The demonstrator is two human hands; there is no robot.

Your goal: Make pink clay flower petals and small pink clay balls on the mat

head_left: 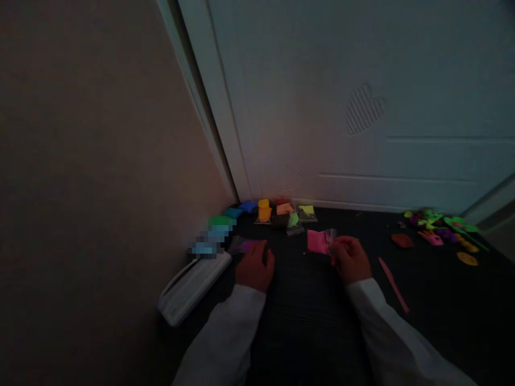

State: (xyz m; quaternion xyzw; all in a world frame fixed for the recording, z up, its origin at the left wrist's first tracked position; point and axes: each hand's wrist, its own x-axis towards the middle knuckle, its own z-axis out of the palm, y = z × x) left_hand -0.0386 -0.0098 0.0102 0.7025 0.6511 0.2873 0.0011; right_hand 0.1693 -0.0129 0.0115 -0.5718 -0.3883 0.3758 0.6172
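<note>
My right hand (351,260) pinches the clear plastic end of a small bag of bright pink modelling clay (319,242), held just above the dark tabletop. Its thumb and fingers are closed on the plastic. My left hand (254,267) is low over the table to the left, fingers curled down at a clear bag of purple clay (244,246). The hand covers part of that bag, and its fingertips are hidden. A tiny pink crumb (304,253) lies beside the pink bag.
Several clay bags, including an orange one (264,214), line the table's back edge by the white door (322,107). A white case (193,289) lies by the left wall. At right are a pink plastic knife (393,284), a reddish flat piece (402,240) and colourful clay figures (432,220).
</note>
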